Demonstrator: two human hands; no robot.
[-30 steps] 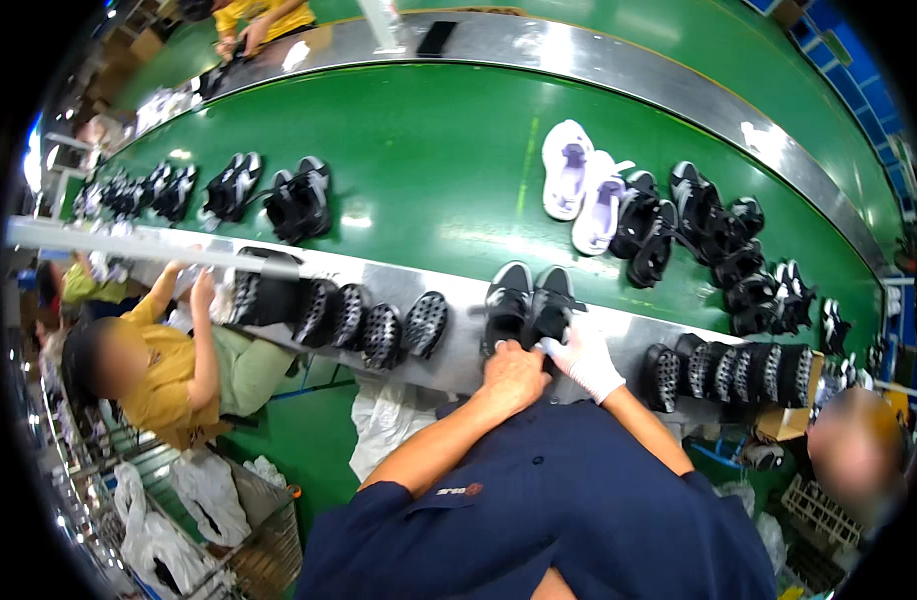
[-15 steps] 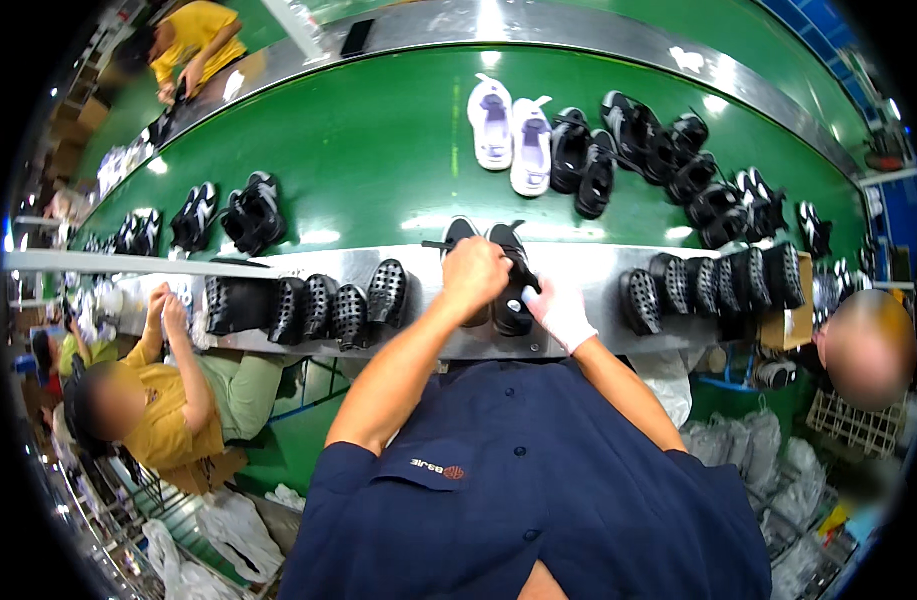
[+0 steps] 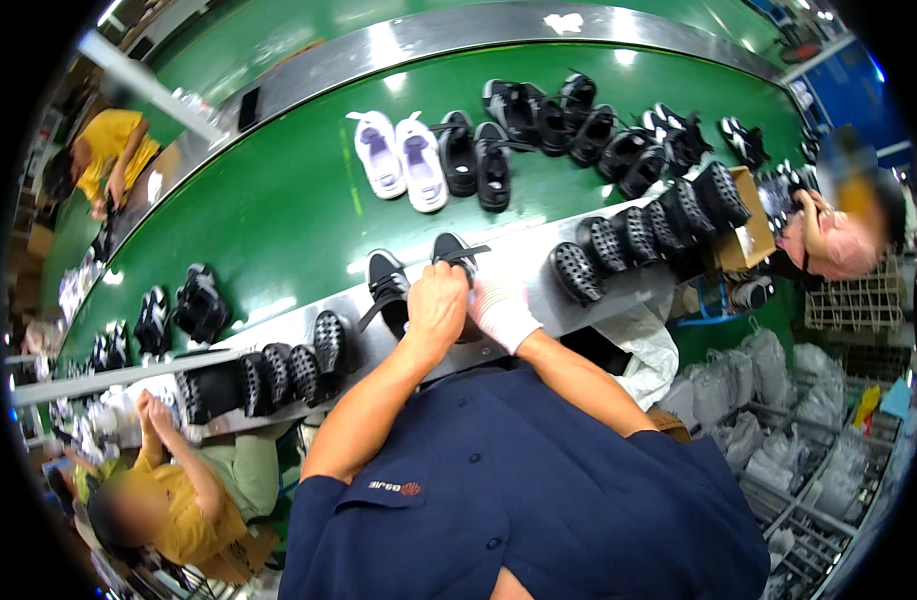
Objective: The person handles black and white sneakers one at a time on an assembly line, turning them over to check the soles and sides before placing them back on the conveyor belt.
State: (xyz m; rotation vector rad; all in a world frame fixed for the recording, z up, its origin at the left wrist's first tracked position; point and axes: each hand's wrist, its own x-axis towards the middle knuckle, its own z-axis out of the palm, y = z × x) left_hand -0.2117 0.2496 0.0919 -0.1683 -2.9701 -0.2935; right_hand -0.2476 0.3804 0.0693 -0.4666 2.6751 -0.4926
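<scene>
A pair of black shoes with white trim stands before me on the metal ledge. The left shoe (image 3: 386, 277) is free of both hands, its dark strap hanging outward. Over the right shoe (image 3: 453, 247), my bare left hand (image 3: 438, 305) is closed, fingers bunched at its opening; what they pinch is hidden. A dark strap sticks out to the right from this shoe. My right hand (image 3: 504, 312), in a whitish glove, is closed against the shoe's right side, its fingertips partly covered.
Black studded shoe forms (image 3: 304, 372) line the ledge (image 3: 539, 285) at left, and more studded forms (image 3: 637, 233) at right. White shoes (image 3: 419, 165) and several black shoes sit on the green surface (image 3: 279, 180). Co-workers sit left and right; bagged items (image 3: 769, 365) fill a rack at lower right.
The view has turned, shifting the scene. My hands have come closer together over the right shoe, and the left shoe is less covered. Its strap now hangs lower.
</scene>
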